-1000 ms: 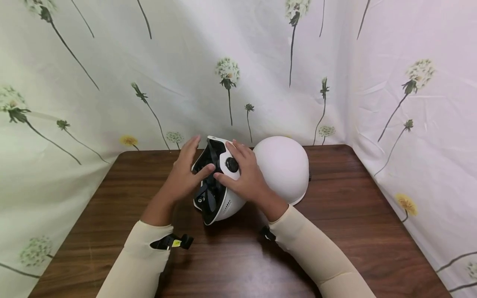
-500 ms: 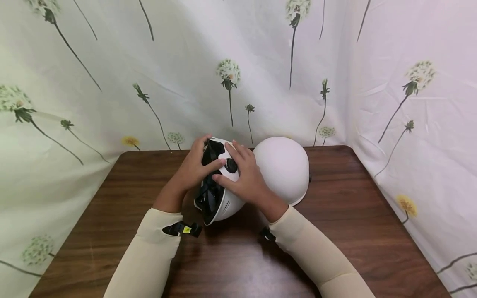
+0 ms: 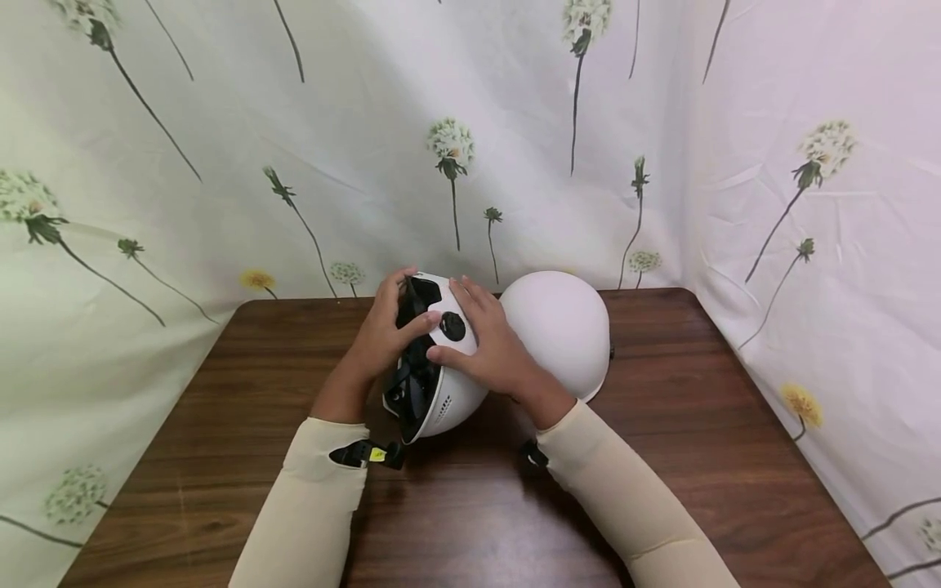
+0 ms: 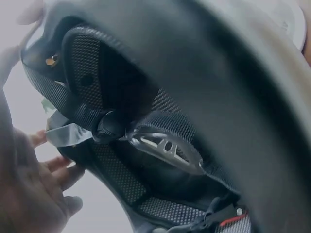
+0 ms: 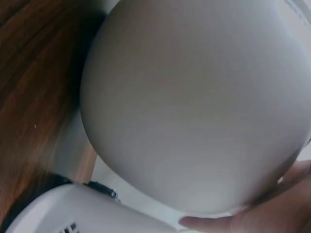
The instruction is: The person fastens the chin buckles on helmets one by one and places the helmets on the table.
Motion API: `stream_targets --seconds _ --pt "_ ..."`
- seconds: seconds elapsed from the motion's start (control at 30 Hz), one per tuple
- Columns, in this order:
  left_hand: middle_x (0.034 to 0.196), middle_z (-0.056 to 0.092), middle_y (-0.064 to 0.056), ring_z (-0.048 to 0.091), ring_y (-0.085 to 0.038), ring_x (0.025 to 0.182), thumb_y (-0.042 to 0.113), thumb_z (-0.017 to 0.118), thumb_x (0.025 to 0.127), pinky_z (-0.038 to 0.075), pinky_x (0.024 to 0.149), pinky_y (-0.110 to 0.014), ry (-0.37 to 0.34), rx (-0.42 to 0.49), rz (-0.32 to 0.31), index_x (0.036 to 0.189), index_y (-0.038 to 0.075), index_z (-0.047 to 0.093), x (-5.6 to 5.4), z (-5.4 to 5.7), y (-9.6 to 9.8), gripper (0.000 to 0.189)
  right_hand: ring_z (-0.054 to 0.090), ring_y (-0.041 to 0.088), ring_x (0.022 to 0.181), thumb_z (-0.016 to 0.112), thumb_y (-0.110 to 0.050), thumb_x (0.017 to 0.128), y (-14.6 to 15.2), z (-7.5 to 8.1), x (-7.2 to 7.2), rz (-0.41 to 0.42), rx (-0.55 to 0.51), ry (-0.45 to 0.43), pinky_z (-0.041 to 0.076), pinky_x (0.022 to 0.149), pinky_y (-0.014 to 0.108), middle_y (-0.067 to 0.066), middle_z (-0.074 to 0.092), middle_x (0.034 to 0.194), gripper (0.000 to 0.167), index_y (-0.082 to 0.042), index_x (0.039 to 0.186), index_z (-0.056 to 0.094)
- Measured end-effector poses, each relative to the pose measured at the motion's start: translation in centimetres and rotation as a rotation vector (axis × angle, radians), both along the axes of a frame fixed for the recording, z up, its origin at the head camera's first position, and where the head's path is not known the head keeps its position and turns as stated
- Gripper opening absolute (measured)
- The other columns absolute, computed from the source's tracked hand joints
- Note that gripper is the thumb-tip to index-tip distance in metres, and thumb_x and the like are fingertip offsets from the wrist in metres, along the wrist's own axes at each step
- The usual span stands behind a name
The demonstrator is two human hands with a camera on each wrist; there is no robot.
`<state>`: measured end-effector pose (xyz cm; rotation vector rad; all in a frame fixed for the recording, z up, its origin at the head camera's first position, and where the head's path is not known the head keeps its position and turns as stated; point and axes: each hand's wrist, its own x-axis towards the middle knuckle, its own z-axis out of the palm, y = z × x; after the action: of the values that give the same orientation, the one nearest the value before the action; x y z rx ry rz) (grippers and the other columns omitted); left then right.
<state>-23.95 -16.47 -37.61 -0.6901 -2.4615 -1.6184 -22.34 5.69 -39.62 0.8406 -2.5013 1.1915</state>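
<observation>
A white helmet (image 3: pixel 457 398) lies tipped on the table, its black-lined opening facing left. A round black knob (image 3: pixel 452 327) sits on its upper white part. My left hand (image 3: pixel 378 331) grips the upper rim, fingers over the far edge and thumb beside the knob. My right hand (image 3: pixel 494 343) holds the shell just right of the knob, thumb pointing left below it. In the left wrist view, straps (image 4: pixel 73 109), mesh padding (image 4: pixel 167 208) and a plastic buckle (image 4: pixel 167 148) show inside. In the right wrist view, right-hand fingers (image 5: pixel 262 221) lie along a smooth white shell (image 5: pixel 194 107).
A second white helmet (image 3: pixel 555 327) stands dome up, close against the right of the held one, partly behind my right wrist. Both are toward the back of the dark wooden table (image 3: pixel 706 457). A flower-print cloth (image 3: pixel 367 147) hangs behind and at the sides.
My left hand has moved right, onto the helmet's rim, its thumb reaching the knob. The knob and upper part have shifted slightly. My right hand stays on the shell; the second helmet has not moved.
</observation>
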Motion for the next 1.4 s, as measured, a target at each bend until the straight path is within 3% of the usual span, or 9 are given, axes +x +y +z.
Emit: stream_targets --seconds 0.3,0.57,0.7,0.9,1.07,1.2,1.4 --pt "0.151 0.048 -0.023 0.049 -0.036 0.131 0.027 0.059 0.096 0.034 0.116 -0.056 0.035 0.178 -0.019 0.161 0.011 0.029 -0.5 -1.4 1.0 0.073 0.008 0.022 0.163 0.048 -0.105 0.066 1.9 0.7 -1.1 0.115 0.076 -0.107 0.018 0.126 0.057 0.006 0.013 0.176 0.141 -0.017 0.171 0.013" --pt "0.149 0.045 -0.025 0.047 -0.035 0.132 0.028 0.056 0.093 0.033 0.114 -0.052 0.116 0.248 0.029 0.158 0.004 0.035 -0.7 -2.2 1.7 0.072 -0.006 0.015 0.162 0.078 -0.090 0.061 2.8 0.6 -1.3 0.209 0.110 -0.202 0.015 0.127 0.056 -0.002 -0.006 0.177 0.146 -0.037 0.169 -0.006" --pt "0.151 0.042 -0.025 0.045 -0.035 0.132 0.030 0.055 0.093 0.033 0.114 -0.053 0.126 0.238 0.044 0.158 0.003 0.035 -0.7 -2.3 1.8 0.074 -0.010 0.013 0.161 0.084 -0.084 0.060 3.1 0.5 -1.3 0.231 0.125 -0.215 0.012 0.128 0.054 -0.004 -0.011 0.176 0.151 -0.037 0.168 -0.011" --pt "0.148 0.048 -0.024 0.049 -0.037 0.131 0.031 0.054 0.094 0.037 0.110 -0.050 0.128 0.232 0.057 0.158 0.008 0.038 -0.8 -2.3 1.6 0.070 -0.008 0.011 0.161 0.088 -0.076 0.065 3.1 0.7 -1.1 0.203 0.119 -0.230 0.015 0.128 0.051 0.000 -0.008 0.177 0.150 -0.031 0.169 -0.011" --pt "0.146 0.051 -0.027 0.054 -0.034 0.127 0.028 0.054 0.094 0.045 0.101 -0.034 0.127 0.272 0.035 0.157 0.008 0.039 -0.9 -2.6 0.9 0.068 -0.003 0.010 0.161 0.093 -0.059 0.070 2.5 0.8 -0.8 0.197 0.097 -0.244 0.018 0.128 0.049 -0.002 -0.005 0.177 0.145 -0.031 0.168 -0.010" --pt "0.136 0.059 -0.030 0.063 -0.026 0.115 0.023 0.054 0.095 0.054 0.088 -0.024 0.125 0.335 0.013 0.155 0.007 0.041 -0.9 -2.8 0.3 0.064 0.006 0.010 0.160 0.093 -0.060 0.070 2.1 0.7 -0.7 0.191 0.086 -0.225 0.023 0.127 0.048 -0.006 0.000 0.176 0.144 -0.030 0.169 -0.006" --pt "0.126 0.059 -0.033 0.069 -0.013 0.099 0.020 0.055 0.094 0.057 0.077 -0.023 0.115 0.422 -0.013 0.154 0.001 0.039 -1.0 -2.6 0.5 0.065 0.016 0.009 0.157 0.093 -0.065 0.067 1.8 0.7 -0.5 0.145 0.055 -0.199 0.029 0.124 0.047 -0.009 0.009 0.175 0.141 -0.032 0.170 0.003"
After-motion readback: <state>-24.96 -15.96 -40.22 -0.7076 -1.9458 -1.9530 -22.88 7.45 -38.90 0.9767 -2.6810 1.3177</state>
